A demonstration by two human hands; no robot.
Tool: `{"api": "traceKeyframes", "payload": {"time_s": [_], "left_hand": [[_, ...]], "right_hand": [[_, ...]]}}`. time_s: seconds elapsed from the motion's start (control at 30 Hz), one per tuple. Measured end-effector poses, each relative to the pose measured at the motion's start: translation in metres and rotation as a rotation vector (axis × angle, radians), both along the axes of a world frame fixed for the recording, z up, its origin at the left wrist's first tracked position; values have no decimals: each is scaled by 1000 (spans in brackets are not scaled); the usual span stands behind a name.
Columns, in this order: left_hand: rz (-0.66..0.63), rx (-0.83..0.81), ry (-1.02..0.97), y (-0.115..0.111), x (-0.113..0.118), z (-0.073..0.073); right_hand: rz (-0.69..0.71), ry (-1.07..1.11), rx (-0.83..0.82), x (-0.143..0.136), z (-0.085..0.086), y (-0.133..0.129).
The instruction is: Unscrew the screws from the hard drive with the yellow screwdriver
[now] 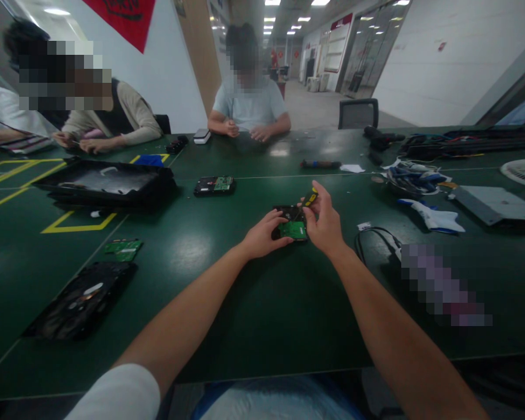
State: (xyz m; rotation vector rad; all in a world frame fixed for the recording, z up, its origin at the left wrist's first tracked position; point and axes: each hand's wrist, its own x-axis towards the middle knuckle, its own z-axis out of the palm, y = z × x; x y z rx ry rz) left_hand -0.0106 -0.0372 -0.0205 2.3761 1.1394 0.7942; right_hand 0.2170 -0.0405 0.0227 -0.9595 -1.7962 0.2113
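A hard drive [294, 228] with a green circuit board lies on the green table [254, 326] in front of me. My left hand [266, 233] grips its left side, thumb along the near edge and fingers at the far left. In my right hand [324, 220] is a yellow and black screwdriver [310, 198], held tilted with its shaft pointing down at the drive. The tip is too small to make out. Beyond and to the left lies another hard drive [214, 185], board side up.
Left are a black tray [109, 181], a loose green board [123, 249] and a black bag [83, 300]. Right are a glove [435, 217], coiled cables [413, 178], a metal box [499, 204] and a blurred object [441, 283]. Two people [249, 105] [122, 111] sit across.
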Motion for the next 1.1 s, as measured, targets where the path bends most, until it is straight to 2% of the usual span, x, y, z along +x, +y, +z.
{"api": "traceKeyframes", "payload": {"time_s": [0.23,0.53,0.7,0.97,1.1], "left_hand": [[5,-8,-8,0,0,-1],[11,-10,-12,-1,1,1],[15,-12,5,0,1,0],[7,-22,4,0,0,0],[0,-26,-22,0,0,0]], "right_hand": [[-93,-66,61,0,2,0],[-59,-15,48,-2,3,-1],[-122,-40,78,-3,5,-3],[-93,9,62,-3,3,-3],[-142,-6,77,-3,3,-3]]}}
